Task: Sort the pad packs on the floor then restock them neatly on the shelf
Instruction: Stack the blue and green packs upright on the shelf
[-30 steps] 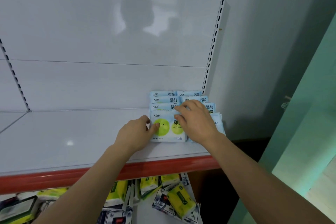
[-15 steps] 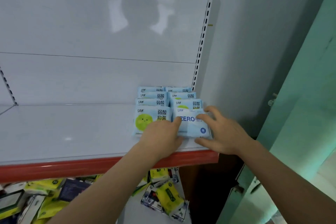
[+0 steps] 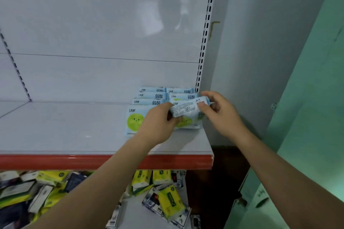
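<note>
Pad pack pinched by left hand and right hand, print blurred, front hidden

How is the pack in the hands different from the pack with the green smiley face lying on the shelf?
The held pack is lifted above the shelf, gripped by the left hand and right hand; the smiley pack lies flat, ungripped. The held pack shows small printed text; the smiley pack shows its green face. The held pack sits tilted; the smiley pack sits straight. Both are light blue.
</note>
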Demonstrator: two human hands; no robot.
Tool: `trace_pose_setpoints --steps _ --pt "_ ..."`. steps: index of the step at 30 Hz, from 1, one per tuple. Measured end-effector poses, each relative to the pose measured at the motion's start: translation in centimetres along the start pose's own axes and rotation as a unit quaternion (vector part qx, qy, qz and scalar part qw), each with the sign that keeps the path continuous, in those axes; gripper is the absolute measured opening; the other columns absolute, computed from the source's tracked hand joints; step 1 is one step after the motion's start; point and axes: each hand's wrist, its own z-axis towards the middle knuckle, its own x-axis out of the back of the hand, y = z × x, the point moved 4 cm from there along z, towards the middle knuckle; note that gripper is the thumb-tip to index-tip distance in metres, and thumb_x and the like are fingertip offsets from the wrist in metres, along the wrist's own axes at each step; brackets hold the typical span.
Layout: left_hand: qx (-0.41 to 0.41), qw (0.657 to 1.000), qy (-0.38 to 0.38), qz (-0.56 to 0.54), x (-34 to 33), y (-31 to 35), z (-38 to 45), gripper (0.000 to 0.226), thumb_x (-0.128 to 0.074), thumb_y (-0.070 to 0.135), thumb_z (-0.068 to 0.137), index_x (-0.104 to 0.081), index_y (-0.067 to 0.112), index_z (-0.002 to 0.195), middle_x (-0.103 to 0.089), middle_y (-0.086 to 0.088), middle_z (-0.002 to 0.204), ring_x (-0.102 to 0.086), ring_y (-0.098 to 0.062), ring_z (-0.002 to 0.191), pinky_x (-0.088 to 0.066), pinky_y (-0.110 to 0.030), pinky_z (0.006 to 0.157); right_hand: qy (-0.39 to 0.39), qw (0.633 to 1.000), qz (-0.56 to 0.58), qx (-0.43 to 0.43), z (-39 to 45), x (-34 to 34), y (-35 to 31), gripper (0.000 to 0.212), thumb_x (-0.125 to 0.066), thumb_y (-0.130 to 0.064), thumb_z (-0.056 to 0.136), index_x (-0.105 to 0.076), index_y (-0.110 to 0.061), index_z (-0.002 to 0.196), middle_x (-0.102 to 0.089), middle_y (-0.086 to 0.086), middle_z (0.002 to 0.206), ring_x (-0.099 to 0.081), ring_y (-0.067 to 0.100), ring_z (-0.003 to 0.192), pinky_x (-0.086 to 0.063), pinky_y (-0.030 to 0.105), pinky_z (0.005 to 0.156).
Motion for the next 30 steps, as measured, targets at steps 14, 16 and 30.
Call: trace_pose_setpoints --steps 14,16,30 --pt "0.025 0.993 -0.009 0.114 0.2 -1.0 1.0 0.038 -0.054 0.022 0.097 -0.052 0.020 0.135 -0.065 0.002 0.104 -0.060 -0.024 0.099 -0.047 -0.035 0.079 -0.016 0.990 -0.121 -0.064 0.1 -2.1 2.4 0.034 -0.069 -0.034 0.093 -0.066 -0.024 0.126 -0.069 -0.002 0.097 -0.067 0.018 0.084 -0.055 0.033 0.081" --pt "0.021 0.991 -0.015 0.131 -0.1 -1.2 0.5 0.037 -0.053 0.021 0.096 -0.053 0.020 0.133 -0.063 0.000 0.108 -0.060 -0.027 0.101 -0.049 -0.039 0.082 -0.011 0.981 -0.187 -0.051 0.1 -2.4 2.1 0.043 -0.066 -0.038 0.094 -0.060 -0.023 0.134 -0.064 0.004 0.115 -0.062 0.020 0.097 -0.047 0.027 0.083" --pt "0.004 0.952 0.160 0.259 6.2 -5.0 -3.9 0.042 -0.052 0.034 0.090 -0.063 0.008 0.121 -0.065 -0.010 0.114 -0.059 -0.034 0.105 -0.052 -0.047 0.086 0.008 0.929 -0.316 0.194 0.5 -10.1 -5.2 0.051 -0.045 -0.044 0.096 -0.059 -0.011 0.133 -0.054 0.010 0.139 -0.047 0.029 0.131 -0.041 0.052 0.108"
